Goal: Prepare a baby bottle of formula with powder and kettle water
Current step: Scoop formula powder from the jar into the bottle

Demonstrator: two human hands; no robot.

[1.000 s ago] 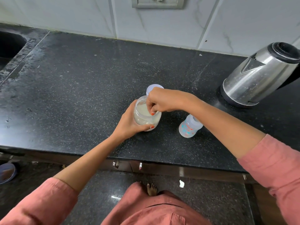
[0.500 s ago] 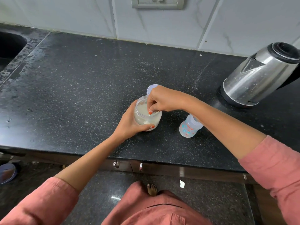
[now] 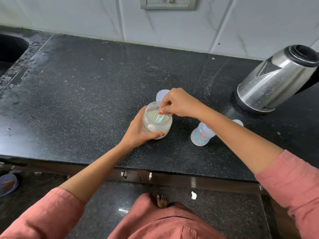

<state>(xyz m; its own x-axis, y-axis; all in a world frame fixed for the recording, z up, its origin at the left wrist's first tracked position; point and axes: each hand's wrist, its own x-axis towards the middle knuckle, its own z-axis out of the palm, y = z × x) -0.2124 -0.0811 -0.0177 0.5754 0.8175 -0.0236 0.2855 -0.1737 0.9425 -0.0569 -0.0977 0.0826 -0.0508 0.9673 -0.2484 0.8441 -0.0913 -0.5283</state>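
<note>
A clear jar of pale formula powder [image 3: 156, 125] stands on the black counter [image 3: 86, 94], tilted a little toward me. My left hand [image 3: 138, 131] wraps around its left side and base. My right hand [image 3: 177, 103] pinches the handle of a light green scoop [image 3: 160, 117] that dips into the jar's open mouth. The baby bottle [image 3: 201, 135], translucent with blue and orange prints, stands open to the right, partly under my right forearm. The steel kettle [image 3: 276, 78] sits at the far right on its base.
The jar's pale lid [image 3: 161, 96] lies just behind the jar. A small translucent cap [image 3: 239, 121] shows behind my right forearm. A dark sink [image 3: 10, 49] is at the far left. A wall socket [image 3: 167, 3] sits above the counter.
My right hand has lifted slightly from the jar's mouth, and the green scoop now shows below my fingers. The jar, bottle and kettle stay put.
</note>
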